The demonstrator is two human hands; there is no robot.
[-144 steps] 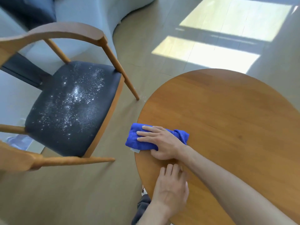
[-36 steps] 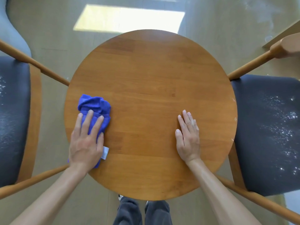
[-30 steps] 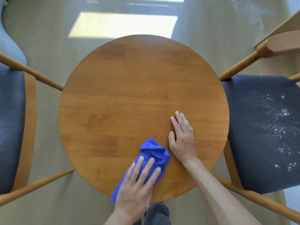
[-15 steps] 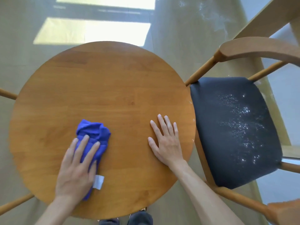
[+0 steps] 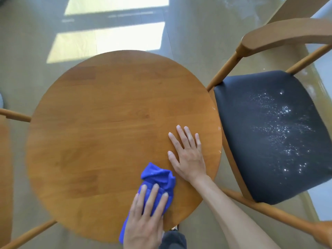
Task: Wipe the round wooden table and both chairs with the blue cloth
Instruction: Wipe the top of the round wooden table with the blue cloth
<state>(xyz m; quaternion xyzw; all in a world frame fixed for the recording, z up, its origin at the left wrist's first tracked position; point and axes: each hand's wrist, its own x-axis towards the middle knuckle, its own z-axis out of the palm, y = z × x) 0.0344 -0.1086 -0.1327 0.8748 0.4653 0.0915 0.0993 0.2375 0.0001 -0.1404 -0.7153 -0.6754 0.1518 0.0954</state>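
Pressing blue cloth (image 5: pixel 158 184) onto round table (image 5: pixel 107 123), left hand (image 5: pixel 145 220) flat; right hand (image 5: pixel 188 155) spread, apparently resting.

The left hand (image 5: pixel 145 223) lies flat on the crumpled blue cloth (image 5: pixel 158 178) and hides most of it; its wrist is cut off by the bottom edge. The wooden chair with the dark seat (image 5: pixel 265 133) runs off the right edge, so its back and far arm are not all seen. The other wooden chair (image 5: pixel 7 159) is only a blurry strip at the left edge. The dark trousers (image 5: pixel 173 239) below the round wooden table (image 5: pixel 107 123) are mostly hidden.
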